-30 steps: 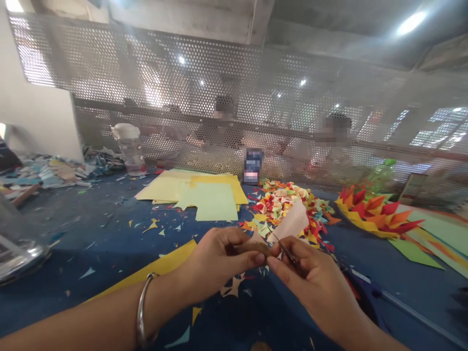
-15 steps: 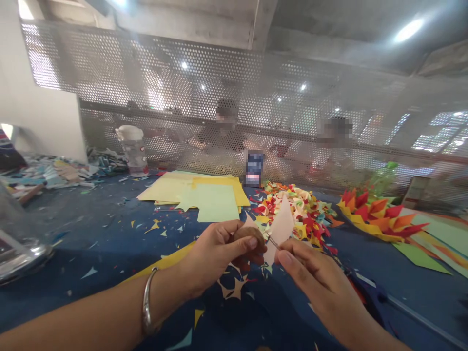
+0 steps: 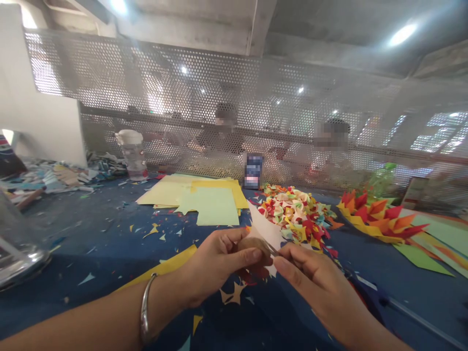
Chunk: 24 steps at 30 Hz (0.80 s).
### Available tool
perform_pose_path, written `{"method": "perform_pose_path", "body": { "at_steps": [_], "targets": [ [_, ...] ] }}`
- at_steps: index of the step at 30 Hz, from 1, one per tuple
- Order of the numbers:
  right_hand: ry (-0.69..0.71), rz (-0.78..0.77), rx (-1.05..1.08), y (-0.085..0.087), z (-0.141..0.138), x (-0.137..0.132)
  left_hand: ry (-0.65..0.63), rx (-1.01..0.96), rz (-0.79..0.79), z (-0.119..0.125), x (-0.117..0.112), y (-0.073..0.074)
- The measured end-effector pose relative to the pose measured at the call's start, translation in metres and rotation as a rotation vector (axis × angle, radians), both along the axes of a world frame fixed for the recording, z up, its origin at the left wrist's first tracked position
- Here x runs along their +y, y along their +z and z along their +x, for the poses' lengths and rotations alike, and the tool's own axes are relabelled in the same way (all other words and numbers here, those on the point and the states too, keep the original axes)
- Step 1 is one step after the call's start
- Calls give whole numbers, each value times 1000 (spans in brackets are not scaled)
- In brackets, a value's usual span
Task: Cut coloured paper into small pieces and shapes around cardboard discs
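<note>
My left hand [image 3: 219, 261] pinches a pale pink paper piece [image 3: 266, 228] between thumb and fingers, just above the blue table [image 3: 91, 243]. My right hand [image 3: 310, 280] is closed around small scissors [image 3: 272, 249], whose thin blades meet the paper's lower edge. A silver bangle [image 3: 145, 307] sits on my left wrist. The paper's pointed tip leans up and to the left. Beyond it lies a heap of small folded coloured paper pieces [image 3: 296, 212].
A stack of yellow and green sheets [image 3: 201, 197] lies at centre back, a lidded plastic cup [image 3: 132, 153] at back left. Red-orange paper spikes [image 3: 376, 217] lie right. Paper scraps litter the table. Two people sit behind a perforated metal screen [image 3: 256, 112]. A glass object [image 3: 18, 243] stands left.
The pink paper has turned in my left hand, its tip swinging from upper right to upper left. Both hands stayed close together, and the scissors remain at the paper's edge.
</note>
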State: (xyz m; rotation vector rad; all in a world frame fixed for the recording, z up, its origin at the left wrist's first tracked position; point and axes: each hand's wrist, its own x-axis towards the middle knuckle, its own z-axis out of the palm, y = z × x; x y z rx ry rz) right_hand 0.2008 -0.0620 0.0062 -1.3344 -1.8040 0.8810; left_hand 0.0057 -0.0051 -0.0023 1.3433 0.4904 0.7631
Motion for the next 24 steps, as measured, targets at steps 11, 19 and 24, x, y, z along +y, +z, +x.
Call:
{"method": "perform_pose_path", "body": {
  "at_steps": [11,19,24],
  "targets": [
    [26,85,-103,4,0,-3,-82,17,-18,2,-2,-2],
    [1,85,-125,4,1,-5,-70,0,-14,2,-4,1],
    [24,96,-108,7,-1,-6,-88,19,-9,2,-4,-1]
  ]
}}
